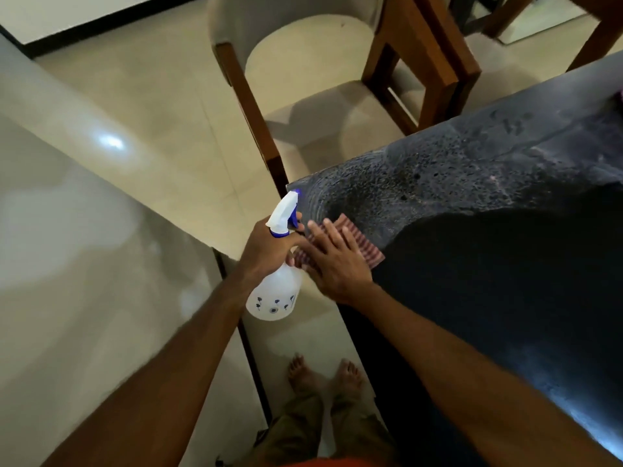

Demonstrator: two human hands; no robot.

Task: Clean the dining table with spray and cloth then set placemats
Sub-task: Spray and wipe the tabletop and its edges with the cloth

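The dark speckled dining table (472, 170) fills the right side, its near corner wet with spray droplets and wipe marks. My right hand (332, 261) presses flat on a red-and-white striped cloth (362, 239) at that corner, fingers straight. My left hand (269, 249) grips the neck of a white spray bottle (274, 294) with a blue trigger, held just off the table's corner over the floor, nozzle pointing up toward the table.
A cushioned chair with wooden legs (303, 96) stands at the table's far side. A pale wall or counter (84, 230) runs along the left. My bare feet (323, 375) stand on the beige tiled floor (168, 96) beside the table edge.
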